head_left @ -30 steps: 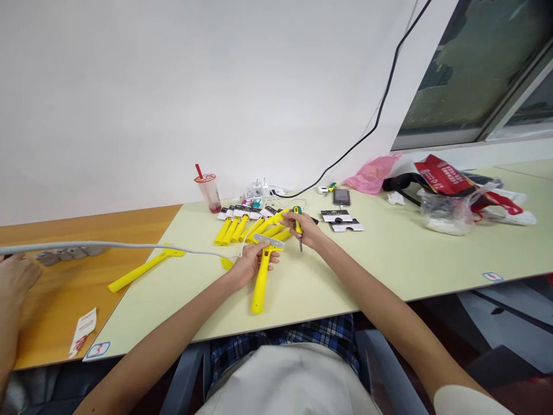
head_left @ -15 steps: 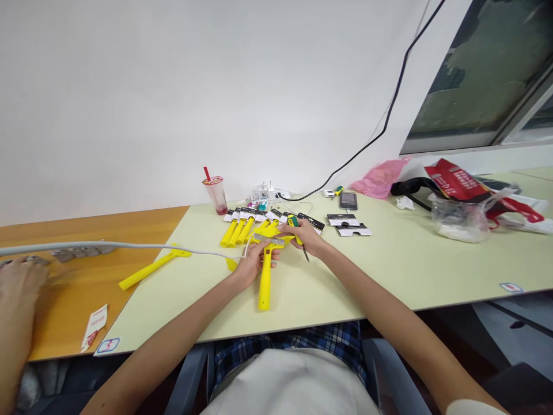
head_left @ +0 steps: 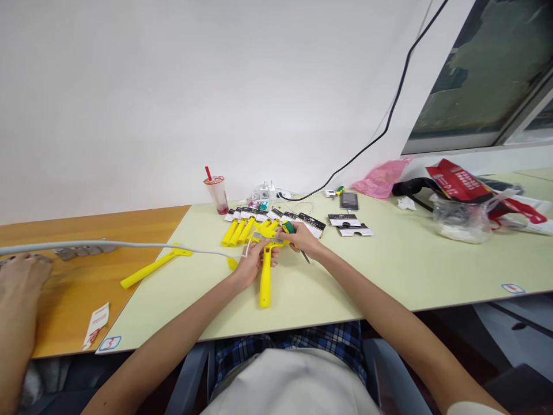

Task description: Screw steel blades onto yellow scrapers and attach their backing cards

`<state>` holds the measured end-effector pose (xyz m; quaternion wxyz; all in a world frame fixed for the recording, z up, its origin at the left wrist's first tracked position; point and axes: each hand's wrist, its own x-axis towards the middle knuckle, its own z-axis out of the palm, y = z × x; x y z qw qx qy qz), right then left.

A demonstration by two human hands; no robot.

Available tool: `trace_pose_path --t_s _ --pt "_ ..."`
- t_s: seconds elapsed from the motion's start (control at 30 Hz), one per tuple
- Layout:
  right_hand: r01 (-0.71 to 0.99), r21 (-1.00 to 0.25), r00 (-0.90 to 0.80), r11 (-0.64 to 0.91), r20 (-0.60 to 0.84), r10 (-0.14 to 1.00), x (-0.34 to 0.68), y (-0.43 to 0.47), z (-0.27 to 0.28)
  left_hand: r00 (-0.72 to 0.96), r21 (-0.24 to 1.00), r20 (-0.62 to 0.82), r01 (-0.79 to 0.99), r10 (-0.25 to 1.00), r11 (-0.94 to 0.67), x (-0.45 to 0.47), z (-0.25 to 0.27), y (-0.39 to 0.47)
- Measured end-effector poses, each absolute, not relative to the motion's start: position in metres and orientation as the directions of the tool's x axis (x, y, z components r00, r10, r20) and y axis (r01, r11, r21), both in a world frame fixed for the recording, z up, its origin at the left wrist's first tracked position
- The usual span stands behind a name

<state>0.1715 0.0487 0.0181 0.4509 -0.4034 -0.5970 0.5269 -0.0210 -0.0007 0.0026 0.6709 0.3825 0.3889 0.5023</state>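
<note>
My left hand (head_left: 250, 264) is closed around the head end of a yellow scraper (head_left: 265, 282), whose handle points toward me. A metal strip shows along the scraper's head. My right hand (head_left: 305, 237) touches the right end of that head with its fingertips. Tucked in the same hand is a screwdriver (head_left: 288, 227) with a green and yellow handle, its dark shaft slanting down to the right. Just behind the hands lie several yellow scrapers (head_left: 235, 233) with black-and-white card labels (head_left: 311, 225). The fingers partly hide the scraper's head.
Another yellow scraper (head_left: 151, 272) lies at left across the table joint. A co-worker's hand (head_left: 23, 282) rests near grey metal pieces (head_left: 82, 252). A white cable (head_left: 129, 244) crosses at left. Behind stand a cup with straw (head_left: 216, 195) and chargers (head_left: 264, 193); bags (head_left: 460, 216) lie right.
My right hand has shifted slightly left and down at the scraper's head, and the screwdriver handle has tilted a little with it. My left hand keeps its hold.
</note>
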Motion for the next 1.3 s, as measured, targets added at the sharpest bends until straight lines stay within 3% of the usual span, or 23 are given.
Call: trace_pose_path --t_s 0.83,1.3 --pt "0.096 -0.991 -0.364 0.095 0.054 0.930 0.177 0.054 0.016 0.283 0.922 -0.125 -0.320 0.951 0.216 -0.023 0.004 -0.001" --pt "0.033 -0.993 -0.343 0.112 0.094 0.935 0.177 0.052 0.019 0.259 0.929 -0.096 -0.324 0.961 0.180 -0.022 -0.001 0.001"
